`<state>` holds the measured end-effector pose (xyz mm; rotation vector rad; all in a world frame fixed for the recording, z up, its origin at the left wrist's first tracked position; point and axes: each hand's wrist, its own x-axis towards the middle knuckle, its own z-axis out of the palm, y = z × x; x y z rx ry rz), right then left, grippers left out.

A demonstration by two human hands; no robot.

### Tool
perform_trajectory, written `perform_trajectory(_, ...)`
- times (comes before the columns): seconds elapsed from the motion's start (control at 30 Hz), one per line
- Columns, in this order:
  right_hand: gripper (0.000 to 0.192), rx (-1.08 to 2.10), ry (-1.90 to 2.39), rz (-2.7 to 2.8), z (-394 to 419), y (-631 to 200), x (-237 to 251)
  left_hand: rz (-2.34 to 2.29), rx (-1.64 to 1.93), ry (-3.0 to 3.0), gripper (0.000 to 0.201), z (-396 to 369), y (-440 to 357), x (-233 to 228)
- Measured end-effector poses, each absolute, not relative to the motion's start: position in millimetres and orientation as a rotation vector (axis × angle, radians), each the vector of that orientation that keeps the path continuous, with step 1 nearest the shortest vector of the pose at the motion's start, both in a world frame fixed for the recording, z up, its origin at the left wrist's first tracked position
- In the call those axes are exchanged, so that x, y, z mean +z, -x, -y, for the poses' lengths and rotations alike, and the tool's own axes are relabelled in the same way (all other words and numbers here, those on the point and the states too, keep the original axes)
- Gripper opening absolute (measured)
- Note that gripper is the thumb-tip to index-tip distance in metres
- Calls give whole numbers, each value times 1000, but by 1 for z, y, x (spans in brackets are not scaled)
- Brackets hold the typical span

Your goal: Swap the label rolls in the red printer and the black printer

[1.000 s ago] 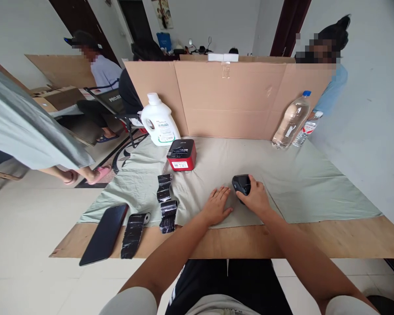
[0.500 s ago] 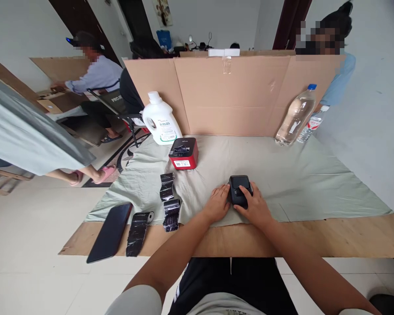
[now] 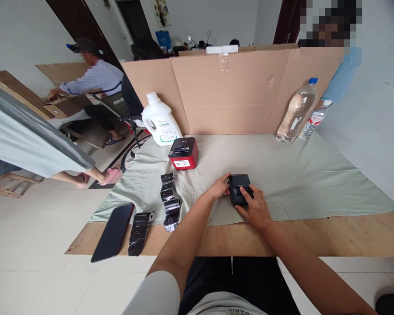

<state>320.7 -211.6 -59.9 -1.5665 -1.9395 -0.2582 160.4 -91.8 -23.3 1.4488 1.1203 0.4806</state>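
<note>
A small black device point(image 3: 239, 190) lies on the pale green cloth point(image 3: 298, 175) in front of me. My left hand point(image 3: 219, 187) grips its left side with the fingertips. My right hand point(image 3: 255, 209) rests on its near right part, a finger laid over the top. Left of my hands lie two black ribbon rolls point(image 3: 169, 201), partly unwound. A red and black label printer point(image 3: 183, 153) stands further back on the cloth.
A black phone point(image 3: 113, 232) and another black roll point(image 3: 139, 226) lie at the table's left front. A white detergent bottle point(image 3: 159, 120), two water bottles point(image 3: 297, 110) and a cardboard screen point(image 3: 230, 94) line the back. Other people sit and stand around the table.
My right hand drew the black device leftward toward the middle. My left hand lifted off the cloth and took hold of the device's left side.
</note>
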Motion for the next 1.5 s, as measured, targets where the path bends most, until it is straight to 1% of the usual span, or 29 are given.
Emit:
perform_trajectory(0.07, 59, -269, 1557, 1938, 212, -321, -61, -1053, 497, -1353, 73, 91, -161, -22)
perform_trajectory(0.23, 57, -298, 1561, 1934, 212, -320, -60, -945, 554, -1178, 72, 88, -156, -24)
perform_trajectory(0.43, 57, -316, 1585, 1925, 213, -318, -59, -1030, 487, -1085, 74, 80, -159, -20)
perform_trajectory(0.6, 58, -320, 1594, 1928, 214, -317, -58, -1122, 519, -1146, 75, 85, -168, -16)
perform_trajectory(0.77, 56, -243, 1618, 1854, 213, -316, -59, -1135, 539, -1184, 75, 90, -167, -18)
perform_trajectory(0.93, 56, -157, 1630, 1803, 212, -316, -63, -1081, 561, -1146, 69, 89, -163, -24)
perform_trajectory(1.0, 59, -150, 1615, 1809, 211, -316, -63, -1060, 557, -1142, 67, 90, -160, -24)
perform_trajectory(1.07, 66, -154, 1604, 1822, 210, -317, -62, -1034, 555, -1171, 67, 92, -157, -22)
perform_trajectory(1.17, 83, -168, 1602, 1849, 208, -319, -62, -1004, 568, -1271, 74, 98, -155, -20)
perform_trajectory(1.23, 90, -169, 1611, 1855, 207, -320, -63, -1015, 606, -1340, 80, 101, -158, -19)
perform_trajectory(1.27, 91, -169, 1614, 1854, 206, -320, -64, -1037, 636, -1367, 78, 102, -161, -19)
perform_trajectory(1.3, 91, -166, 1615, 1852, 206, -320, -64, -1073, 670, -1390, 73, 101, -164, -19)
perform_trajectory(1.4, 85, -155, 1604, 1847, 206, -322, -66, -1203, 741, -1504, 49, 93, -175, -17)
perform_trajectory(1.47, 83, -140, 1586, 1824, 206, -323, -65, -1219, 714, -1660, 46, 87, -178, -13)
perform_trajectory(1.5, 84, -136, 1571, 1812, 206, -324, -64, -1191, 681, -1748, 50, 85, -178, -11)
